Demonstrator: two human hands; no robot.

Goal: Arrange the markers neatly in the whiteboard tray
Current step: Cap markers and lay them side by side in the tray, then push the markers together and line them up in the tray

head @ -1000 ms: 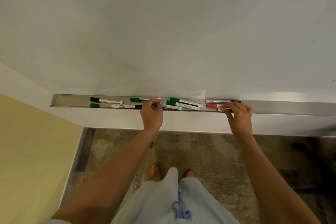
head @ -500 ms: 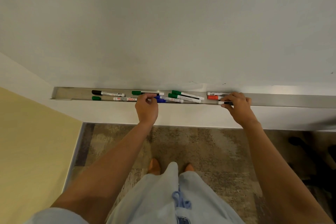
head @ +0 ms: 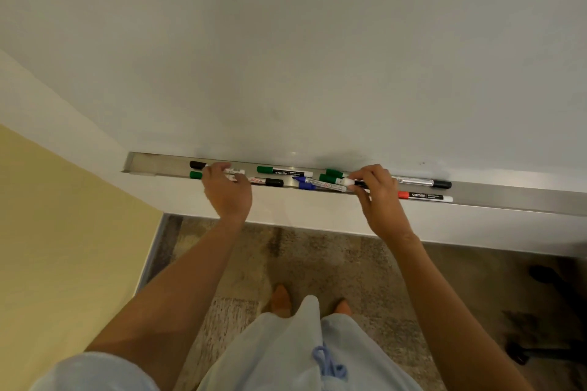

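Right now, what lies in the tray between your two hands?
In the head view, between the left hand and right hand: a green-capped marker at the back, a black-capped marker in front, then a blue marker lying askew in the tray.

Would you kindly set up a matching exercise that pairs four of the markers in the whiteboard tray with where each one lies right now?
Column one:
1. red-capped marker
2. blue-capped marker
3. black-capped marker
4. green-capped marker

Column two:
A. right of the right hand, back row
B. between the two hands, back row
C. right of the right hand, front row
D. between the two hands, tilted across the tray

Pairs: 1-C, 2-D, 3-A, 4-B
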